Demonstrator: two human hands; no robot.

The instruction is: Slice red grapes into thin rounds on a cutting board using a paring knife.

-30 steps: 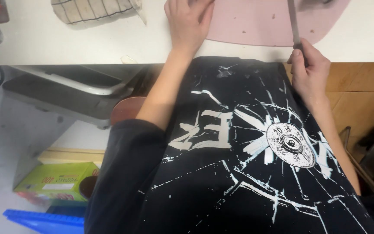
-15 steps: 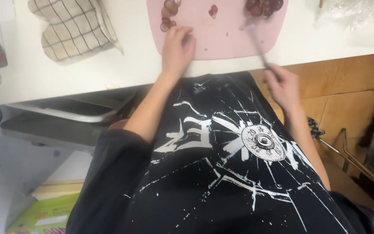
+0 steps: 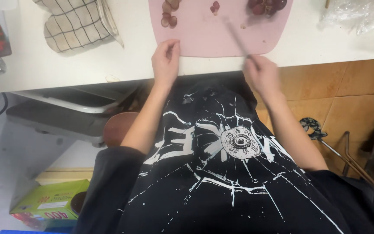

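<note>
Right hand [image 3: 262, 74] at the tabletop [image 3: 66, 65] edge, fingers closed around a knife [image 3: 237, 37]; blade is blurred and angles toward 11 o'clock over the pink cutting board [image 3: 213, 39]. Left hand [image 3: 166, 60] rests at the board's near-left corner, fingers loosely curled, holding nothing. Grapes [image 3: 265, 6] at the board's 1 o'clock, cut pieces [image 3: 169, 13] at 11. Checked oven mitt [image 3: 76, 21] lies well left.

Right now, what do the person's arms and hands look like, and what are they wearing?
Both forearms are bare, and the left hand and right hand wear no gloves; no rings or watch show. Loose black sleeves reach about to the elbows. They belong to a black shirt printed with white cracked lines, white letters and a round grey emblem.
</note>
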